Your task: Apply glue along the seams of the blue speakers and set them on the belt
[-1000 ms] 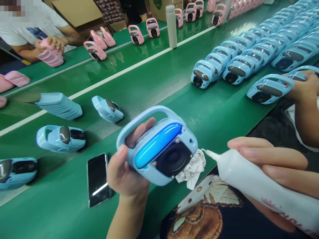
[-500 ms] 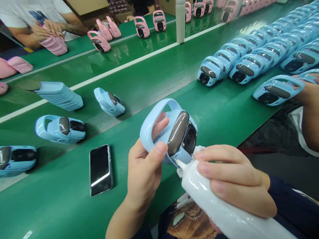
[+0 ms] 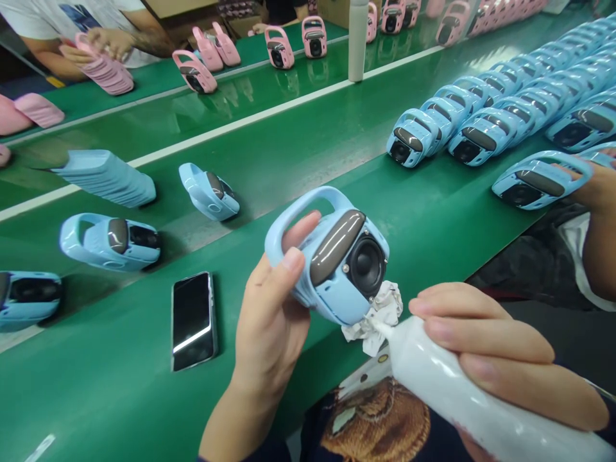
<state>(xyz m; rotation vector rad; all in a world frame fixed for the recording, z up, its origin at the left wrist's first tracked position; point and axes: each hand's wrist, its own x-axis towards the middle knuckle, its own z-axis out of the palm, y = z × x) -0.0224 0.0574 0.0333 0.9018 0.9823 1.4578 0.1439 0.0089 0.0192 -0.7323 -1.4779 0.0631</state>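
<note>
In my left hand (image 3: 269,321) is a light-blue speaker (image 3: 330,292) with a carry handle; my thumb lies on its side and a finger passes through the handle. The speaker is tilted, its dark oval panel and round black driver facing up. My right hand (image 3: 505,353) is wrapped round a white squeeze tube (image 3: 447,378) with a thin nozzle. The nozzle tip points at a crumpled white tissue (image 3: 385,308) just below the speaker's lower corner. Whether the tip touches the speaker, I cannot tell.
A phone (image 3: 193,321) lies left of my left hand. Blue speakers (image 3: 110,240) and stacked blue panels (image 3: 103,176) stand at left, rows of blue speakers (image 3: 474,138) at right. A co-worker's hand (image 3: 597,186) holds one. A bottle (image 3: 357,42) and pink speakers (image 3: 279,48) stand farther back.
My right hand has drawn the tube right and down, away from the speaker. The speaker has turned so more of its driver faces me. More of the crumpled tissue shows.
</note>
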